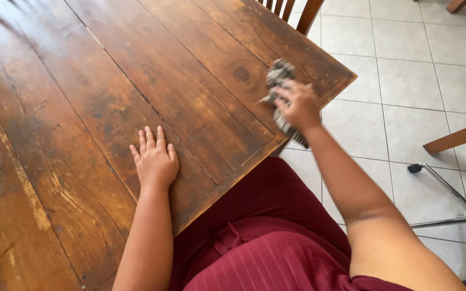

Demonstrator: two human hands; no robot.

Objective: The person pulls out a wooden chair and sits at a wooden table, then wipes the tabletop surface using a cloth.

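My right hand (297, 105) is closed on a crumpled grey patterned cloth (279, 75) and presses it against the wooden table (109, 81) near its right corner. Part of the cloth hangs below the hand over the table edge. The hand and cloth look slightly blurred. My left hand (155, 159) lies flat, palm down, fingers together, on the tabletop close to the near edge, holding nothing. The tabletop is dark, worn planks with scuffed patches.
A wooden chair back (292, 9) stands behind the table's far edge. Pale floor tiles (405, 81) lie to the right. A wooden furniture leg (458, 137) and a chrome stand with black-tipped feet (459, 199) sit at the right. My red dress (265, 237) fills the bottom.
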